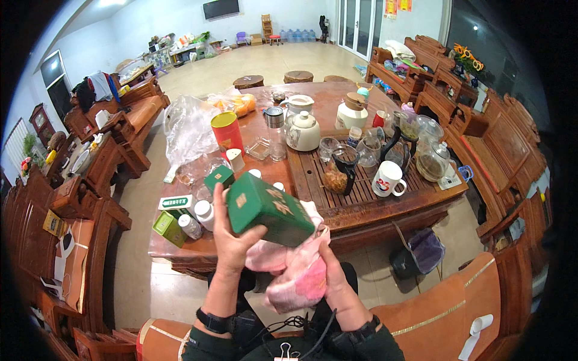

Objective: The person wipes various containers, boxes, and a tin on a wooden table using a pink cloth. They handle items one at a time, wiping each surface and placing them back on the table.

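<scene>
My left hand point(232, 243) grips the big green tin point(268, 210), tilted, at table's point(195, 248) near edge; right hand point(337, 281) clutches pink cloth point(295, 284).

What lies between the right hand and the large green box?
In the head view, a pink cloth, held in the right hand, lies between it and the large green box.

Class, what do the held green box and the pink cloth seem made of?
Held green box: probably painted metal, smooth with a soft sheen and rounded edges; coated card is possible.
Pink cloth: likely soft towelling, matte, hanging in loose folds.
</scene>
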`<state>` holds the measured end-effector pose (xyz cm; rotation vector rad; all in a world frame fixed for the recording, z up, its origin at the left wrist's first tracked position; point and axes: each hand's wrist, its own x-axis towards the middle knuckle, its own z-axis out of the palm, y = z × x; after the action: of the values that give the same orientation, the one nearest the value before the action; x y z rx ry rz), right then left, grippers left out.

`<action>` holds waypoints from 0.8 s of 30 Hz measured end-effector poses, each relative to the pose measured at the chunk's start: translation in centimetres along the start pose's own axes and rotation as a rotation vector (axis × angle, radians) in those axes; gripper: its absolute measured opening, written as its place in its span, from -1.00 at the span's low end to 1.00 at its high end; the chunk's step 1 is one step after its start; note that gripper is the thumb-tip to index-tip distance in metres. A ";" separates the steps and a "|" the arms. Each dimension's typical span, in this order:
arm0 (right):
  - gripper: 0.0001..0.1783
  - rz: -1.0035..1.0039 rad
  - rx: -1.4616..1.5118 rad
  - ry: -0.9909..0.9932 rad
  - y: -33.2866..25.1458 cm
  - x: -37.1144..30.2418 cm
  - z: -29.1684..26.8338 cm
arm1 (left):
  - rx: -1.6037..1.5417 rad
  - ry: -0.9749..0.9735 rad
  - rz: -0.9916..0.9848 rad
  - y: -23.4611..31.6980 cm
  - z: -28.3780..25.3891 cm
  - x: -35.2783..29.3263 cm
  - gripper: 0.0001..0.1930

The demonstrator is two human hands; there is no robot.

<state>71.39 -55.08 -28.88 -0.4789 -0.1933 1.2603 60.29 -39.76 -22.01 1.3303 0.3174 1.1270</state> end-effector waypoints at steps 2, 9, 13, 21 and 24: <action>-0.34 -0.078 -0.277 0.092 0.2 -0.3 0.8 | -0.099 0.024 -0.047 -0.1 -0.5 0.0 0.15; -0.32 -0.110 0.068 -0.032 -1.7 2.4 0.1 | -0.106 0.021 -0.140 -0.7 0.1 -3.5 0.18; -0.28 -0.086 0.077 -0.016 -1.6 3.3 -0.6 | -0.125 -0.005 -0.141 -0.1 -0.4 -3.6 0.18; -0.42 -0.175 -0.099 0.084 0.0 2.0 -0.2 | 0.003 0.019 -0.091 -1.0 -2.0 -3.5 0.17; -0.42 -0.110 -0.065 0.130 0.5 0.8 -0.3 | -0.004 0.050 -0.115 -1.1 -2.3 -3.2 0.17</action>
<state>71.35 -54.30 -29.44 -0.5961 -0.1490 1.1137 57.52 -40.67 -24.87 1.2662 0.4233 1.0644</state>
